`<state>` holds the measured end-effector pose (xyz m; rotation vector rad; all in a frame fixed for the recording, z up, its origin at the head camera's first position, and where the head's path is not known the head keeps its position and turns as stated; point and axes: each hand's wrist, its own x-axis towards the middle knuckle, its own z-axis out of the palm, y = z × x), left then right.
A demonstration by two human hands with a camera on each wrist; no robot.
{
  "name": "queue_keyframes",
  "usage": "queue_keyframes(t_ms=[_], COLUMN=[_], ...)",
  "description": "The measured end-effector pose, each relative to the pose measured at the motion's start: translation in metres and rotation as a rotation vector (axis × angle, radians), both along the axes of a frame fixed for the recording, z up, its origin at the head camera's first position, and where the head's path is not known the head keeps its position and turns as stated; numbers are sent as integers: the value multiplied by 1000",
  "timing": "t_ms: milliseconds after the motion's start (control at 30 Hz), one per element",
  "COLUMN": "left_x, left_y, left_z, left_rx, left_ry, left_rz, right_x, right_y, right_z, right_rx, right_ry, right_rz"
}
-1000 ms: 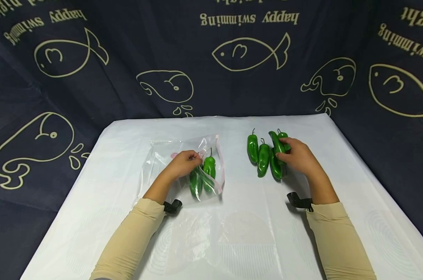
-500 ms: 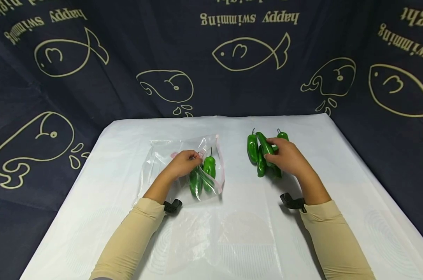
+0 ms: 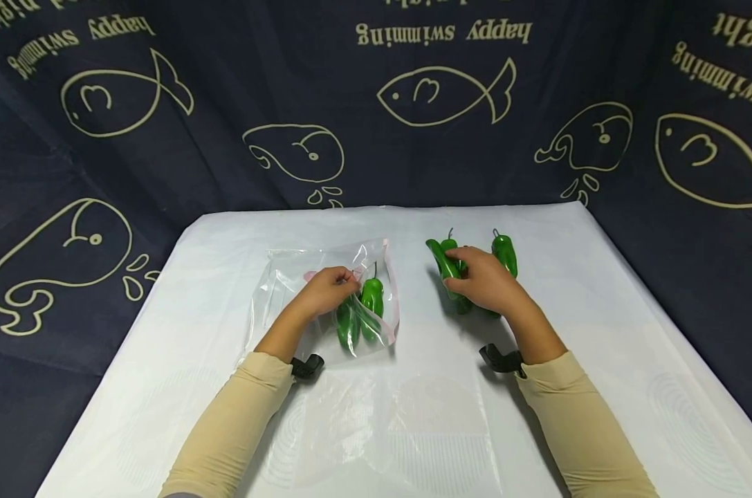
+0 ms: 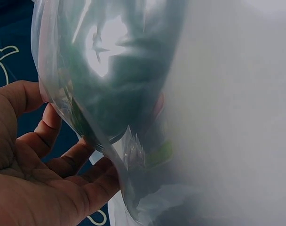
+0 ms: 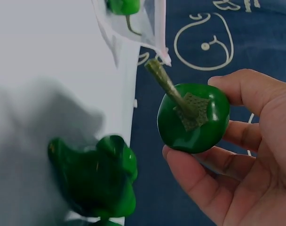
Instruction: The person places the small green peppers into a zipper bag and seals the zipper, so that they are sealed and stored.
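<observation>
My left hand (image 3: 328, 290) pinches the mouth edge of a clear zip bag (image 3: 288, 277) lying on the left half of the table. Two green peppers (image 3: 372, 297) show inside it, one partly under the hand. In the left wrist view the fingers (image 4: 70, 157) lie along the bag's edge, with a pepper (image 4: 119, 89) behind the plastic. Over the pile on the right, my right hand (image 3: 484, 280) grips a green pepper (image 3: 441, 259) between thumb and fingers. Its stem (image 5: 169, 84) faces the camera in the right wrist view.
Loose green peppers lie under and around the right hand, one at the back right (image 3: 504, 252) and others partly covered. A white cloth covers the table (image 3: 388, 415). Behind it hangs a dark curtain (image 3: 376, 166) printed with fish and whales.
My right hand has carried its pepper leftward across the pile, toward the bag, uncovering the pepper at the back right. The left hand and the bag have stayed in place.
</observation>
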<state>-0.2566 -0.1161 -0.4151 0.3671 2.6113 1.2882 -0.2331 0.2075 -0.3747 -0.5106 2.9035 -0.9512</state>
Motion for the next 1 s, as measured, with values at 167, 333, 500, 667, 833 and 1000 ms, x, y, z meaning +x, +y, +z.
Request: queue_keyframes(t_ms=[167,333,500,667,833,1000], left_x=[1,1,1,1,1,2], left_y=[-1,-2,0,0,0,0], left_z=[0,0,-1,0,0,0], left_rx=[-3,3,12,2,6,6], left_ry=[3,9,3,8,13,8], left_rz=[13,12,-2,6,0,0], right_x=[0,0,2,2,2,2], right_y=[-13,-27,-37,-46,-54,-60], right_z=[1,3,1,1,-1,-2], right_rx=[-36,-46,-27,-36,-52,-51], right_ry=[-16,5,16,8,-2,-19], right_rz=[51,88,99,119,153,168])
